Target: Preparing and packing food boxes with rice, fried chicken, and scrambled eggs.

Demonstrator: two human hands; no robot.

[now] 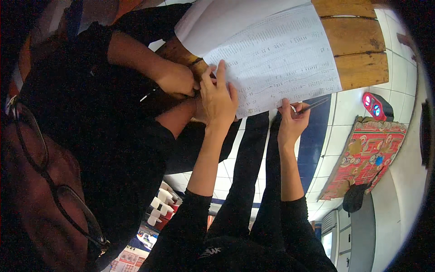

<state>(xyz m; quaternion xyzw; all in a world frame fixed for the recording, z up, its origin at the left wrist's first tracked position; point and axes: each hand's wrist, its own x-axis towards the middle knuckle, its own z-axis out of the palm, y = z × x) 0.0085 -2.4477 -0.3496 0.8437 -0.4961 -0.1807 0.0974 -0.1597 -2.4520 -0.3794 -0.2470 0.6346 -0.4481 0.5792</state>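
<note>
A large white sheet of paper (281,59) with rows of print lies over a wooden table and hangs past its near edge. My left hand (218,99) is at the sheet's left edge, palm down, index finger stretched over the paper and thumb apart. Just below the sheet's near edge, my right hand (294,121) pinches dark tweezers (312,105), their two thin prongs pointing right. Its thumb and index fingertip are close to the paper's edge. Beside my left hand, another person's closed hand (176,80) rests; what it holds is hidden.
Wooden planks (362,50) show right of the paper. The other person, in black with glasses (54,186), crowds my left side. On the tiled floor are a red-patterned mat (362,154) and a red-and-black device (377,107) with lights. White-and-red items (161,206) stand lower left.
</note>
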